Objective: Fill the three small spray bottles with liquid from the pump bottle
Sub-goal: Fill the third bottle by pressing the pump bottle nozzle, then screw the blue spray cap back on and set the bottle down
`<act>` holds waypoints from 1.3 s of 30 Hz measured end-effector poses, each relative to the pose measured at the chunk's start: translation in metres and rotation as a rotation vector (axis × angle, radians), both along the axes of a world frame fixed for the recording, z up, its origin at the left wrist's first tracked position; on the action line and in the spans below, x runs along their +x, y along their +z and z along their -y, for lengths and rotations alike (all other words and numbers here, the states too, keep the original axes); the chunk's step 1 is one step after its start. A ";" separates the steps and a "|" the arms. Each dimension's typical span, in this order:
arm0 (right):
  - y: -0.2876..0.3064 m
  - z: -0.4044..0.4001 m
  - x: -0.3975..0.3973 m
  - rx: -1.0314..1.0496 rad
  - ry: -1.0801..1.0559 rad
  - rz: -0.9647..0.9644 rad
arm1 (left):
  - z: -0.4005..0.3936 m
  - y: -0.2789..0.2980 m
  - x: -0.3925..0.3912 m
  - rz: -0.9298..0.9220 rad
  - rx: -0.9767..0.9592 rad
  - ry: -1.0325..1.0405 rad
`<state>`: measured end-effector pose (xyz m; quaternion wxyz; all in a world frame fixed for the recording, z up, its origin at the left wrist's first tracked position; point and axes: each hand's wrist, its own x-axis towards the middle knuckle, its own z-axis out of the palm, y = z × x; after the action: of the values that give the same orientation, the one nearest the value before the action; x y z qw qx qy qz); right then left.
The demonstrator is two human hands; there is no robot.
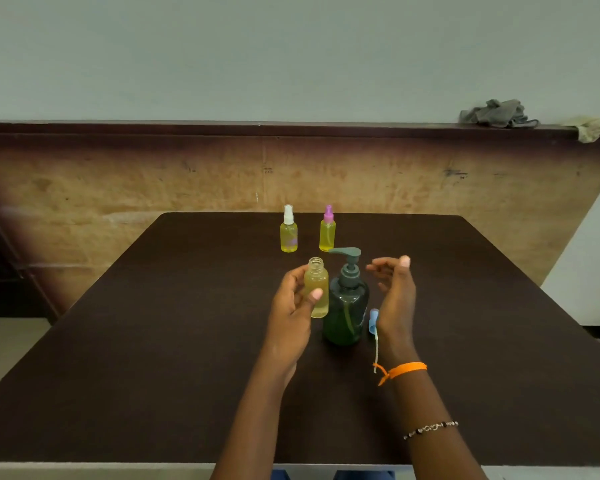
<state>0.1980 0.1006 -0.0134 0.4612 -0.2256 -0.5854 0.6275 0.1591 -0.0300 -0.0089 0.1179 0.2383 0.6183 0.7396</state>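
Table (153,341) dark, work at centre. Pump bottle (346,306) upright between hands, nozzle pointing left over open bottle (316,292), likely so pumped liquid drops into neck. Two capped spray bottles, white-topped (288,233) and pink-topped (327,233), stand far, full (probably done). Left hand (291,306) wraps open bottle, thumb across front. Right hand (394,292) loosely spread, empty, beside pump head. Blue sprayer cap (373,322) lies near-right of pump bottle.

dark table (153,341), grey rag (497,113), wooden ledge (222,128)
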 end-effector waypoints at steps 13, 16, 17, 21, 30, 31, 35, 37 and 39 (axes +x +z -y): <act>-0.045 -0.026 0.025 0.422 0.013 0.954 | 0.008 0.000 0.008 0.012 0.018 0.027; -0.046 -0.026 0.024 0.397 0.015 0.977 | 0.009 0.000 0.009 0.013 0.016 0.034; -0.045 -0.026 0.025 0.367 0.015 0.973 | 0.010 0.001 0.010 0.013 0.012 0.033; -0.038 -0.027 0.033 0.182 0.007 0.816 | 0.010 -0.001 0.010 0.013 0.004 0.032; 0.038 -0.005 0.060 0.092 0.003 0.141 | 0.009 -0.003 0.013 0.021 0.002 0.017; 0.047 -0.001 0.062 0.097 0.027 0.084 | 0.009 -0.003 0.013 0.017 0.008 0.016; 0.068 0.016 0.061 0.171 0.088 -0.052 | 0.010 -0.002 0.015 0.002 0.018 0.005; 0.073 0.025 0.054 0.231 0.086 -0.080 | 0.010 -0.001 0.015 -0.002 0.023 0.002; 0.076 0.033 0.047 0.256 0.102 -0.117 | 0.010 -0.001 0.015 -0.006 0.027 -0.002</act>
<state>0.2449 0.0677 0.0627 0.4871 -0.0981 -0.6433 0.5825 0.1745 -0.0400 -0.0095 0.1139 0.2427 0.6084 0.7470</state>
